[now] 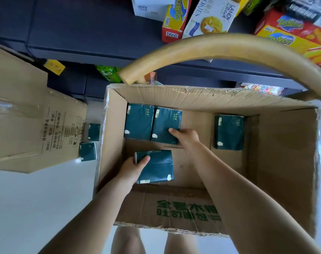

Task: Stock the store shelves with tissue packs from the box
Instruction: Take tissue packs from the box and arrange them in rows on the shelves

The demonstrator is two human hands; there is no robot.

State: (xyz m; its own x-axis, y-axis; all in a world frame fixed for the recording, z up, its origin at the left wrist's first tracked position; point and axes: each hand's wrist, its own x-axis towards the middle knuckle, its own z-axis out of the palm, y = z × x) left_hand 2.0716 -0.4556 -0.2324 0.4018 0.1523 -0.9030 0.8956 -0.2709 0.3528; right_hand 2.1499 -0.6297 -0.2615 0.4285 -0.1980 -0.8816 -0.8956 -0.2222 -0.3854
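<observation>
Box [287, 147], open, on floor [37, 208] before shelves [82, 33]; second carton [24, 125] just left: two cartons. Tissue packs [229, 132], six: four flat inside box, two floor packs [87, 150] between cartons. Left hand [131, 168] gripping near pack [157, 166], thumb on top. Right hand [188, 138] stretched farther in, thumb over far-row pack [165, 123], apparently pinching its edge.

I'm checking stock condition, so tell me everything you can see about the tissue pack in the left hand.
The tissue pack is a flat rectangular block in glossy, slightly creased dark teal wrap, with pale lettering along its far edge and a small white mark at its near right corner. It lies inside the open cardboard box, towards the near left corner. The left hand grips its left end, thumb on top. Whether it rests on the box floor or is lifted is unclear.
</observation>
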